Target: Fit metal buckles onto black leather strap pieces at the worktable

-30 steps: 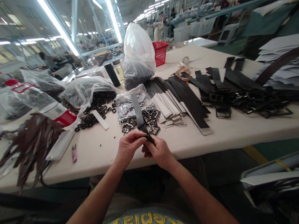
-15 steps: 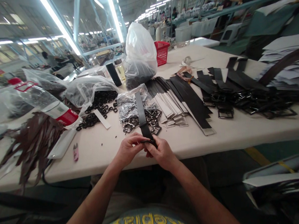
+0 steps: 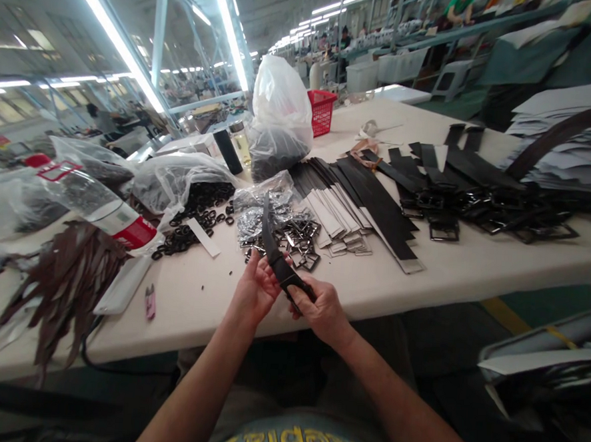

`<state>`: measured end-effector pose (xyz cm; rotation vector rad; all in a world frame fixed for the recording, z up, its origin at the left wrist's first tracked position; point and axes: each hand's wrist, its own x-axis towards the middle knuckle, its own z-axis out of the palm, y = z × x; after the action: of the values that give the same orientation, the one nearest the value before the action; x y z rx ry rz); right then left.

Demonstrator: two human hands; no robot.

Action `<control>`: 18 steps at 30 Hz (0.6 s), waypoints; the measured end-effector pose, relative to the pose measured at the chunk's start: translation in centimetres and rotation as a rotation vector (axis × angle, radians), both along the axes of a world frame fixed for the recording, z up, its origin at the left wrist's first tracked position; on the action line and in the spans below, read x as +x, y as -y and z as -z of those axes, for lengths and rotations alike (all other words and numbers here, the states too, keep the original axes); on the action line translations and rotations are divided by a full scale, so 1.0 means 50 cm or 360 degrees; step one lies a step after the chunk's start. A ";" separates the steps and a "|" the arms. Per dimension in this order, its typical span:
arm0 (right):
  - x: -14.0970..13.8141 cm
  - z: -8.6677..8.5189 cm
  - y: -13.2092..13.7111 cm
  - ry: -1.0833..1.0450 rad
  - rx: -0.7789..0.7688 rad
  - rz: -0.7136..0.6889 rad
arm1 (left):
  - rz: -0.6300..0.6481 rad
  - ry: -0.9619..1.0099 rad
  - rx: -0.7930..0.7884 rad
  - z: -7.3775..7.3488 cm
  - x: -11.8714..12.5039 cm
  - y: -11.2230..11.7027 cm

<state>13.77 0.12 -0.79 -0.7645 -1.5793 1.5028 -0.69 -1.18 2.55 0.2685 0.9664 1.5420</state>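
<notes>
A black belt strap (image 3: 273,243) is held up on edge over the table's near edge, its far end pointing away from me. My left hand (image 3: 257,289) grips it from the left, fingers curled round the strap. My right hand (image 3: 320,307) is closed on the strap's near end, where a dark buckle part seems to sit; I cannot make it out clearly. Just beyond my hands lies a pile of metal buckles (image 3: 294,237) on a clear plastic bag.
Black straps (image 3: 361,198) lie fanned out right of the buckles, finished buckled belts (image 3: 481,202) farther right. Black rings (image 3: 195,218) spill from a bag at the left, brown leather strips (image 3: 66,274) beyond them. A white bag (image 3: 281,110) and red basket (image 3: 322,110) stand behind.
The strap has been turned from lying flat to standing on edge and lifted a little. My left hand shifted up along it; my right hand stays on the near end.
</notes>
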 end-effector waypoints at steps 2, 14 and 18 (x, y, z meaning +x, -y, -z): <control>-0.004 0.001 -0.001 0.0051 0.0012 0.0008 | 0.0004 0.0084 0.0011 -0.013 0.002 -0.007; -0.019 0.003 -0.018 0.0165 -0.0078 0.0114 | 0.0224 -0.0082 0.0169 0.005 0.048 0.027; -0.018 0.004 -0.021 0.0159 -0.0128 0.0051 | 0.0202 -0.0072 0.0224 0.006 0.052 0.032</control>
<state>12.85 1.17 -0.99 -0.9190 -1.5800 1.5329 1.90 -2.78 2.26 0.4579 0.8607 1.4940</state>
